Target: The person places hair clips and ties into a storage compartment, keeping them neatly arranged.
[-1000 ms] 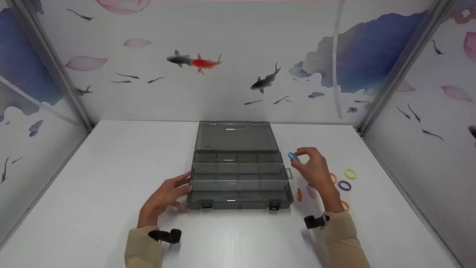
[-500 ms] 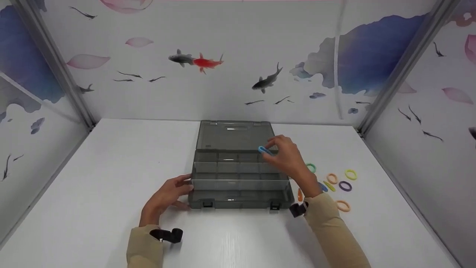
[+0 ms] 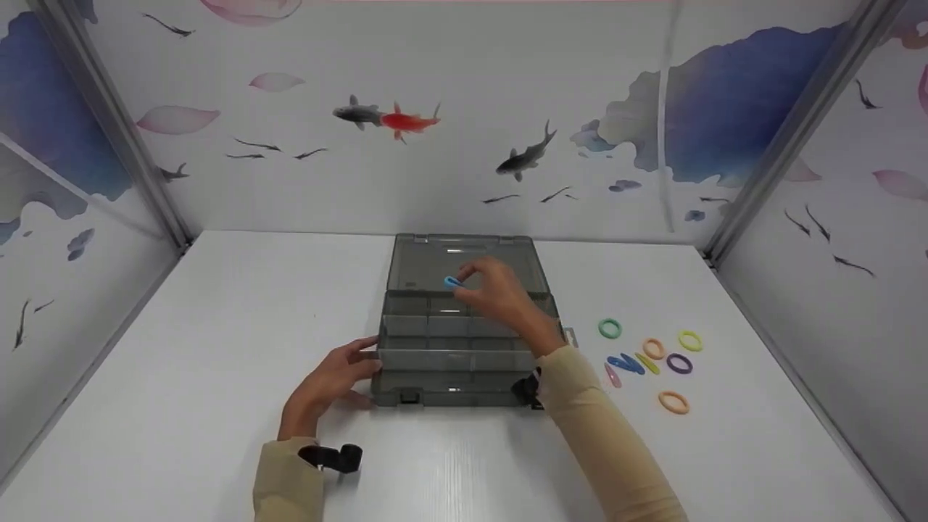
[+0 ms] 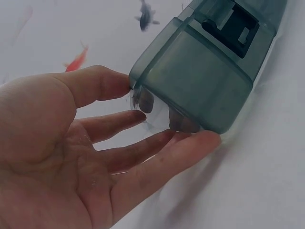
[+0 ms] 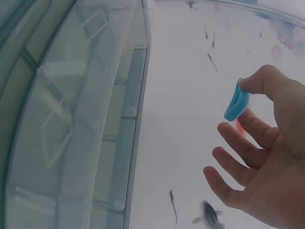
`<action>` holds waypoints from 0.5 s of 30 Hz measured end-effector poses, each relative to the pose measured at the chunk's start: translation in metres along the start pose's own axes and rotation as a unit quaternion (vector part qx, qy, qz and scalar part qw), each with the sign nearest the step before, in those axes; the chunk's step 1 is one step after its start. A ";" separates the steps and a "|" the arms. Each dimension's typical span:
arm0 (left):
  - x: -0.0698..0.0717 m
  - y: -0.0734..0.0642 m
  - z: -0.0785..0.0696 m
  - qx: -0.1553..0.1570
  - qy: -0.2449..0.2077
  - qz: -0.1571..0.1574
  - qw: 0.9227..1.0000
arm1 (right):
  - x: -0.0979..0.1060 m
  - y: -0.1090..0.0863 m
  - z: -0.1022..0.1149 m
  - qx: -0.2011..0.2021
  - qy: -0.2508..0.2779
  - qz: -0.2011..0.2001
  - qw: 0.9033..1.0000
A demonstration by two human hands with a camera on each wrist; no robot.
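My right hand (image 3: 499, 296) pinches a light-blue hair tie (image 5: 237, 102) between thumb and index finger, the other fingers spread loosely. In the head view it is over the back part of a grey see-through divider box (image 3: 420, 380), whose lid (image 3: 428, 262) lies folded back. My left hand (image 3: 330, 380) rests against the box's left side. In the left wrist view, the left thumb touches one corner of the box (image 4: 200, 81) and the little finger touches another, with the fingers fairly straight. The right forearm hides part of the box's right side.
To the right of the box lie a green hair tie (image 3: 610, 328), a yellow one (image 3: 690, 341), a purple one (image 3: 679, 363) and two orange ones. Among them are small hair clips in blue (image 3: 626, 364), yellow-green (image 3: 647, 363) and pink (image 3: 613, 375). Patterned walls enclose the white table.
My right hand has carried the light-blue hair tie leftward from beside the box to over its back part. My left hand has stayed at the box's left side.
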State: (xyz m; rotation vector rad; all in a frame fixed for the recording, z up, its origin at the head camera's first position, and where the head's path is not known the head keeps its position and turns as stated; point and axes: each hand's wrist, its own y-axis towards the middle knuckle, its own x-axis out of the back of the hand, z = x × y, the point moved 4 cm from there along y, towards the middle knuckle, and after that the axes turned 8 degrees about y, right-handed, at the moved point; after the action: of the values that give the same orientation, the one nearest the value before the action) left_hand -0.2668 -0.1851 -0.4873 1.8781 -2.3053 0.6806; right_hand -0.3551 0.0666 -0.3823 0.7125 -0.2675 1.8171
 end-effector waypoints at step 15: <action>0.001 -0.003 -0.001 -0.006 -0.007 0.012 1.000 | -0.067 0.035 0.010 -0.052 -0.023 0.119 0.991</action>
State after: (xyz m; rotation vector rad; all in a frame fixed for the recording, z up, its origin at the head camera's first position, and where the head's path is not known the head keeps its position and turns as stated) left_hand -0.2648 -0.1862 -0.4853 1.8580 -2.3392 0.6583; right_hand -0.3704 -0.0036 -0.4086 0.6723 -0.4918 1.9967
